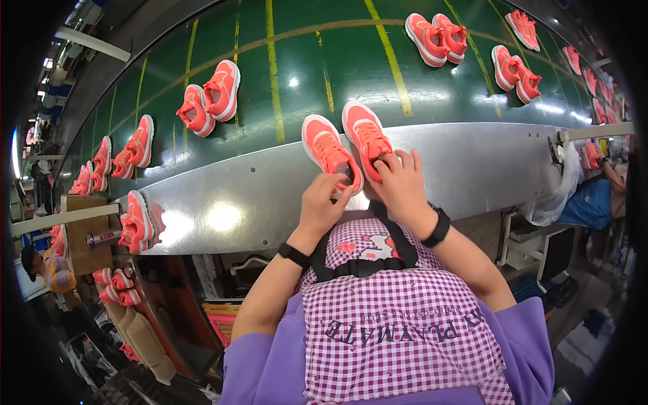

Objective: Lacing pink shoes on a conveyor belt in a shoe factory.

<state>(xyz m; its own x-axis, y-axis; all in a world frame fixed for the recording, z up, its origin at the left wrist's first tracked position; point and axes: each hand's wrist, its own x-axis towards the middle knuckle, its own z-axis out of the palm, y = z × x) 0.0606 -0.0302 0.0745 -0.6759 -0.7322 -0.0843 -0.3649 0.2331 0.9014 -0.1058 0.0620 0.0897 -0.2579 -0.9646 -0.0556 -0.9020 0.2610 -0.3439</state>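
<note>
A pair of coral-pink sneakers with white soles lies side by side on the metal ledge, toes pointing away from me and reaching over the green conveyor. My left hand has its fingers closed at the heel and collar of the left sneaker. At the opening of the right sneaker, my right hand grips the collar with thumb and index finger, its other fingers raised. Part of each heel is hidden behind my fingers. Black bands circle both wrists.
Beyond the metal ledge runs the green conveyor with yellow lines, carrying several pairs of matching sneakers. Another pair rests at the ledge's left end. A clear plastic bag hangs at the right. Other people work at both sides.
</note>
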